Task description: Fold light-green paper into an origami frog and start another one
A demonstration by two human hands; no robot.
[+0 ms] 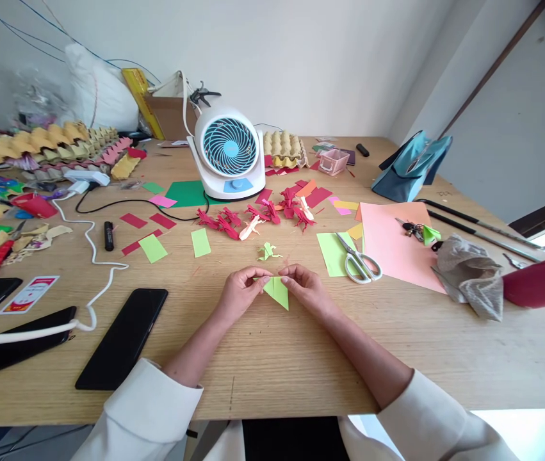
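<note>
A lime-green piece of folded paper (278,293) is between my hands, with a pointed corner toward me. My left hand (246,289) pinches its upper left edge between thumb and fingers. At the upper right edge, my right hand (308,289) grips it the same way. Just beyond my fingertips stands a small green folded paper figure (268,251). Behind it lie several red folded paper figures (224,221) and a pale one (252,228). White-handled scissors (361,264) rest partly on a green sheet (326,253) to the right.
A white fan (228,153) stands at the back. Black phones (123,339) and a white cable (102,288) lie on the left. A large pink sheet (392,240), a blue bag (409,169) and a dark red object (541,282) are on the right. Egg trays (36,144) are stacked at the back left.
</note>
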